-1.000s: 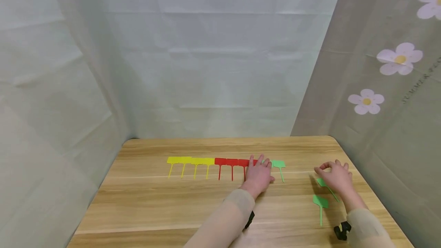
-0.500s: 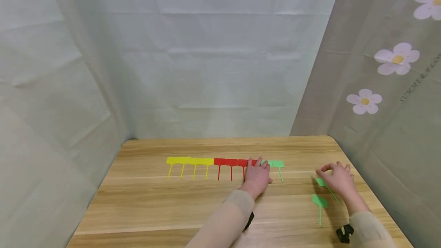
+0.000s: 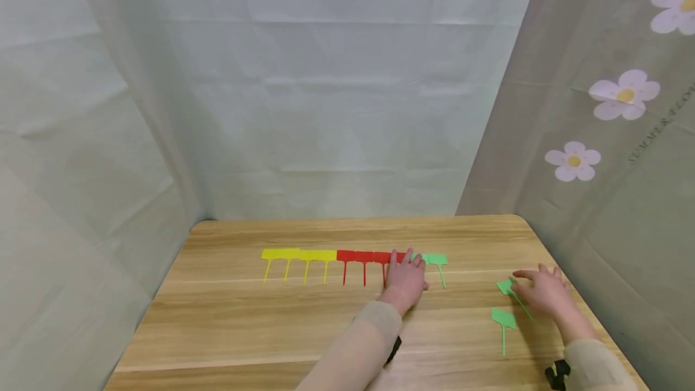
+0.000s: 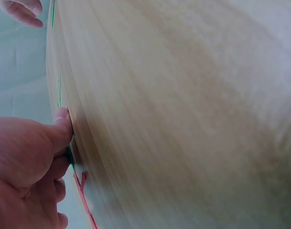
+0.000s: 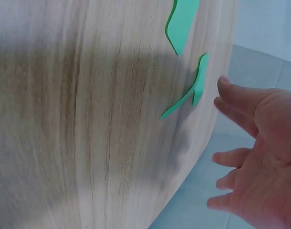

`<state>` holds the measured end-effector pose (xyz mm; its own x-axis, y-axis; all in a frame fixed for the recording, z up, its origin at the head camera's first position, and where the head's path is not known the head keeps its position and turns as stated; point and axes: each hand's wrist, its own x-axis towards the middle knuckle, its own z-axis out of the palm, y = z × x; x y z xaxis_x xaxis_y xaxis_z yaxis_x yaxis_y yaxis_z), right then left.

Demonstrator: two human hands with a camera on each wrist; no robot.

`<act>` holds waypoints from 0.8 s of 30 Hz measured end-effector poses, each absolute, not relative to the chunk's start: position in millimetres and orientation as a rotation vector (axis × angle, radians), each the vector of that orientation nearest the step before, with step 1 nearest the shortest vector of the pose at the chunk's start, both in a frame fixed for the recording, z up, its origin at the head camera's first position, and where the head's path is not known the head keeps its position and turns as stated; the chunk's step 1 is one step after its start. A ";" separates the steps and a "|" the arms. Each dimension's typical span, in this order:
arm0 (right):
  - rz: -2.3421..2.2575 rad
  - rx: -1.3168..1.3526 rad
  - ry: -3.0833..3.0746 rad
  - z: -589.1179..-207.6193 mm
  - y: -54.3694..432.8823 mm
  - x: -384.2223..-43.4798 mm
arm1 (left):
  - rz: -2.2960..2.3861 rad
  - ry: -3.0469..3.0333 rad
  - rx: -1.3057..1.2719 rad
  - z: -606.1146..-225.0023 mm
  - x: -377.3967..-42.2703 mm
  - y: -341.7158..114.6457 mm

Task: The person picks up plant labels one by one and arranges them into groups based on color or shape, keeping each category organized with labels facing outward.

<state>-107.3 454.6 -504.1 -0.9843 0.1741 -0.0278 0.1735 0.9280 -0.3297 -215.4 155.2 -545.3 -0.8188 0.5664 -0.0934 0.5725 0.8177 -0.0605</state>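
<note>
Flat T-shaped plant labels lie in a row on the wooden table, with yellow labels (image 3: 318, 255) at left, then red labels (image 3: 364, 256), then green ones. My left hand (image 3: 404, 279) rests on the row where red meets green, fingers spread and hiding part of the labels. At the row's right end lies a green label (image 3: 437, 259). On the right, my right hand (image 3: 545, 291) holds nothing and hovers over a loose green label (image 3: 506, 286), thumb and fingers apart. The right wrist view shows that same green label (image 5: 199, 78) lying beyond the fingertips.
A second loose green label (image 3: 504, 318) lies nearer me on the table (image 3: 244, 318). Pale grey cloth (image 3: 336, 107) hangs behind the table and at both sides. The right side cloth has printed flowers (image 3: 573, 161).
My right hand has parted its thumb and fingers and shifted right and slightly toward me, uncovering more of the loose green label. The left hand stays put on the row.
</note>
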 end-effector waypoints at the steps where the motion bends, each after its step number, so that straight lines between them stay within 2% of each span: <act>1: 0.520 -0.293 -3.100 -504.9 455.2 -107.2 | -0.133 2.928 0.916 -545.8 -215.8 155.9; 12: 0.396 -0.541 -3.169 -505.3 436.9 -113.2 | -0.209 2.925 0.890 -536.4 -210.3 156.8; 24: 0.239 -0.665 -3.171 -500.9 424.8 -130.5 | -0.224 2.923 0.880 -534.1 -209.7 155.7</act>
<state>-130.5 424.8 -500.9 -0.9106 0.3908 -0.1344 0.4066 0.9056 -0.1211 -209.7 155.7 -534.1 -0.8316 0.5425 -0.1189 0.5543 0.8241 -0.1166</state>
